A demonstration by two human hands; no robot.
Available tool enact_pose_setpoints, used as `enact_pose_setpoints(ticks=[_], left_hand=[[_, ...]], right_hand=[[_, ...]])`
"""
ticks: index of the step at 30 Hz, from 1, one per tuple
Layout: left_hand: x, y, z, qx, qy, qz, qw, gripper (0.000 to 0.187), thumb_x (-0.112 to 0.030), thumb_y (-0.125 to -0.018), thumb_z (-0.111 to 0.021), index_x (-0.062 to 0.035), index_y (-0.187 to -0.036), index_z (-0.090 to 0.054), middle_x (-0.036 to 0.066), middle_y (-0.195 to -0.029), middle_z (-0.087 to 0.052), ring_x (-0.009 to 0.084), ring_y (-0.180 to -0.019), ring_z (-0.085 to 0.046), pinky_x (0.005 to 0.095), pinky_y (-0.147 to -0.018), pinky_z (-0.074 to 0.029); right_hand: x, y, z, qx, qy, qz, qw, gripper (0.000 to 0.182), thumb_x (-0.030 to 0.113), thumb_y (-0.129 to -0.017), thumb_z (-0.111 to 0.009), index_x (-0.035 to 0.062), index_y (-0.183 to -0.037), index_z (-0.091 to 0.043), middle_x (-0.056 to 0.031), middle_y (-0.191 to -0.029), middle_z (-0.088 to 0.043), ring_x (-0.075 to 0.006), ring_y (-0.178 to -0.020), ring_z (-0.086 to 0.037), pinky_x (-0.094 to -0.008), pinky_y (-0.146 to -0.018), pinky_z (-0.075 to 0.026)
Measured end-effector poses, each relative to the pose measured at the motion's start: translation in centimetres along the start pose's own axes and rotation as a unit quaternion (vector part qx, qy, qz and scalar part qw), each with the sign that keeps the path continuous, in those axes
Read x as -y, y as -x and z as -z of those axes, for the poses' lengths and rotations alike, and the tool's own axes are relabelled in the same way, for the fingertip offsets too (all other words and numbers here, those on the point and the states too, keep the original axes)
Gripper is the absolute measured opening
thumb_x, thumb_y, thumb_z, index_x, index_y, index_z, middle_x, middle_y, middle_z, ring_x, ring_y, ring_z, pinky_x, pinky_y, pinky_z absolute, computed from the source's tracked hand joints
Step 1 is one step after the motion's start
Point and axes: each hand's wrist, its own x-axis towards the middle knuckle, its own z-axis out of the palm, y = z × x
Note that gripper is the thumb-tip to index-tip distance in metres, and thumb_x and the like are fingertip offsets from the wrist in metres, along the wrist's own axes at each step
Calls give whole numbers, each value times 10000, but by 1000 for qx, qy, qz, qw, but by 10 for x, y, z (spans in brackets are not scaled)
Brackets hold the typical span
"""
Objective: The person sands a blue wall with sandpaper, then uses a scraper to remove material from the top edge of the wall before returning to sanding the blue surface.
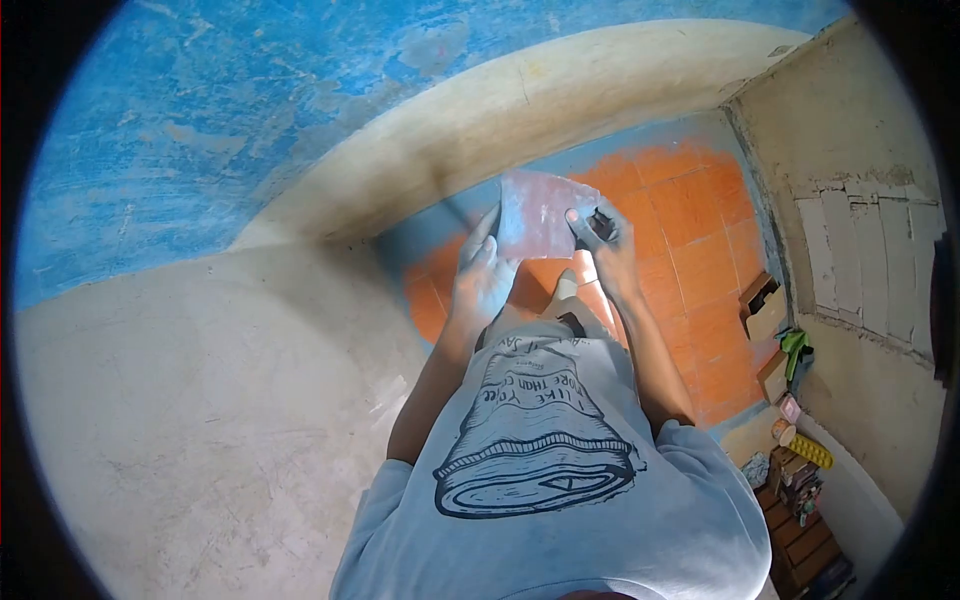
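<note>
Right grip (607,240) pinches a pinkish sheet (540,215) at three o'clock; left grip (478,265) clasps nine — far side hidden.

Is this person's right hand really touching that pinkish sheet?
Touching. The head view shows the right hand with its thumb laid over the right edge of the pinkish sheet.
</note>
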Motion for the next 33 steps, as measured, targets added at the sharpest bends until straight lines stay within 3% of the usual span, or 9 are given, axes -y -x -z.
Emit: enact_pose_setpoints(ticks=[3,9,12,15,19,21,26,29,33], left_hand=[[22,-8,0,93,-74,-45,992,697,-303,-1034,-620,48,-1571,-345,165,-1553,-474,243,-1492,-403,448,-1246,-283],[11,-14,-16,35,83,134,987,625,-274,-1048,-616,28,-1546,-388,135,-1501,-518,239,-1425,-468,430,-1213,-332],[18,-27,-2,-49,-103,193,975,578,-278,-1052,-619,-8,-1522,-414,134,-1480,-543,284,-1381,-535,462,-1164,-419],[21,-45,-2,-126,-109,195,967,545,-231,-1039,-658,-25,-1496,-443,115,-1429,-577,248,-1316,-585,412,-1114,-472],[49,-75,18,-122,-126,109,978,612,-309,-1045,-658,-6,-1524,-427,101,-1465,-549,216,-1336,-549,360,-1134,-429],[50,-84,22,-109,-181,131,969,681,-372,-1054,-639,14,-1564,-405,102,-1526,-508,203,-1391,-489,329,-1158,-370],[34,-114,7,-95,-365,66,924,665,-473,-1082,-545,27,-1513,-467,149,-1437,-587,215,-1369,-510,346,-1162,-362],[18,-134,16,-76,-375,71,921,624,-437,-1101,-520,47,-1492,-472,157,-1437,-586,226,-1368,-514,345,-1165,-356],[-12,-145,-3,-159,-426,-93,885,535,-305,-1126,-475,62,-1513,-432,172,-1477,-568,251,-1373,-519,363,-1163,-364]], right_hand=[[-5,-13,22,24,17,-36,999,267,214,-976,-773,0,-1119,-706,14,-806,-639,-73,-741,-561,-279,-646,-498],[23,-30,41,103,65,65,990,210,182,-959,-781,-1,-1012,-694,-3,-811,-655,-81,-744,-569,-275,-622,-484],[25,-43,41,109,121,85,983,196,156,-944,-790,0,-1012,-693,-24,-817,-658,-86,-756,-593,-277,-628,-502],[24,-57,33,65,160,107,979,190,135,-931,-799,8,-1025,-694,-39,-836,-668,-99,-783,-629,-287,-654,-542],[45,-76,18,-22,166,126,978,215,121,-908,-819,13,-1037,-685,-47,-883,-697,-125,-824,-674,-310,-694,-589],[48,-87,20,-31,193,121,973,232,113,-896,-829,8,-1042,-682,-52,-900,-708,-138,-847,-688,-316,-714,-596],[47,-123,20,-34,269,150,951,247,96,-878,-843,-23,-1012,-675,-86,-946,-730,-181,-902,-718,-331,-785,-600],[37,-149,20,-53,228,186,954,281,57,-917,-789,-11,-1135,-626,-125,-1057,-725,-201,-966,-717,-357,-872,-592],[57,-191,23,-51,190,210,958,311,7,-979,-699,18,-1260,-567,-98,-1163,-695,-163,-1054,-678,-312,-927,-550]])
